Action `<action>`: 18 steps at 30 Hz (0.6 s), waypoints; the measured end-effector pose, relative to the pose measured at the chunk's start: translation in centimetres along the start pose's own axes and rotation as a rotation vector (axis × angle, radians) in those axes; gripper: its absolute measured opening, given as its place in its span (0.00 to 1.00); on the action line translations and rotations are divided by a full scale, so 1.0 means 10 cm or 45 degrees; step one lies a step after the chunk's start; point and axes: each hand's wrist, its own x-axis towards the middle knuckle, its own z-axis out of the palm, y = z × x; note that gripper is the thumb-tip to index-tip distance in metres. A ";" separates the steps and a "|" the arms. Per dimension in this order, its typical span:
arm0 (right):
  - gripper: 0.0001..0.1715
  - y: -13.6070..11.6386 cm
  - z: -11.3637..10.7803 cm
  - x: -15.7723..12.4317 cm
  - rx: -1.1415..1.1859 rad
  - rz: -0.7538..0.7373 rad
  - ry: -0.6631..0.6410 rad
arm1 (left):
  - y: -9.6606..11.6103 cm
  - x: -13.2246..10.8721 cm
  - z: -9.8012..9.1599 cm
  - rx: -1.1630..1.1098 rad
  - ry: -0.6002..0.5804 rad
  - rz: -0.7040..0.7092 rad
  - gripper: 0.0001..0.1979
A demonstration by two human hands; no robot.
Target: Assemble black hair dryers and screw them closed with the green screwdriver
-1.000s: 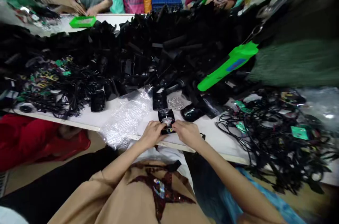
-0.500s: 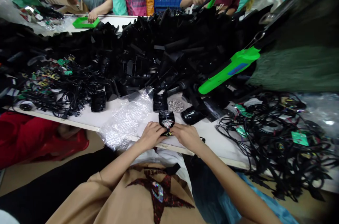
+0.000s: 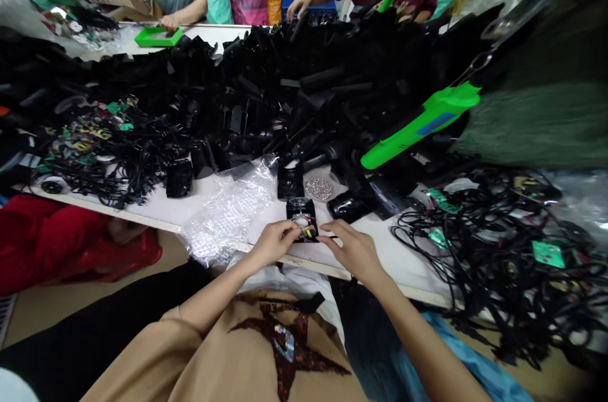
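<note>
A small black plastic housing [image 3: 303,215] with shiny metal and coloured parts inside lies near the front edge of the white table [image 3: 380,250]. My left hand [image 3: 275,242] has its fingers closed on the housing's near left side. My right hand [image 3: 350,249] sits just to the right of the housing, thumb and fingers pinched on a thin dark piece that I cannot make out. A similar black housing [image 3: 290,181] and a round silver mesh disc [image 3: 318,188] lie just behind.
A big heap of black plastic parts [image 3: 294,85] fills the table's middle. Tangled black cables [image 3: 494,244] lie right, more cables [image 3: 95,155] left. Clear bubble wrap [image 3: 228,212] lies left of my hands. A green tool [image 3: 418,123] hangs right. Two people work across the table.
My right hand has drawn a little away from the housing to the right, now pinched on a thin piece. The camera view has shifted slightly; a person opposite reaches onto the heap.
</note>
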 end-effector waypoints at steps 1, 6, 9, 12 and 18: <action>0.15 0.01 0.00 -0.01 -0.018 0.066 0.016 | 0.00 0.00 0.01 -0.212 0.008 -0.117 0.16; 0.16 -0.01 0.01 0.02 -0.003 0.187 -0.075 | -0.04 -0.04 0.17 -0.620 0.061 -0.313 0.23; 0.14 -0.06 0.02 0.05 0.011 0.169 -0.117 | -0.05 -0.08 0.32 -0.842 0.079 -0.329 0.23; 0.18 -0.09 0.02 0.05 0.123 0.138 -0.207 | -0.09 -0.09 0.41 -0.695 0.155 -0.160 0.20; 0.16 -0.09 0.05 0.06 0.401 0.191 -0.177 | -0.16 -0.05 0.42 -0.348 0.257 0.040 0.15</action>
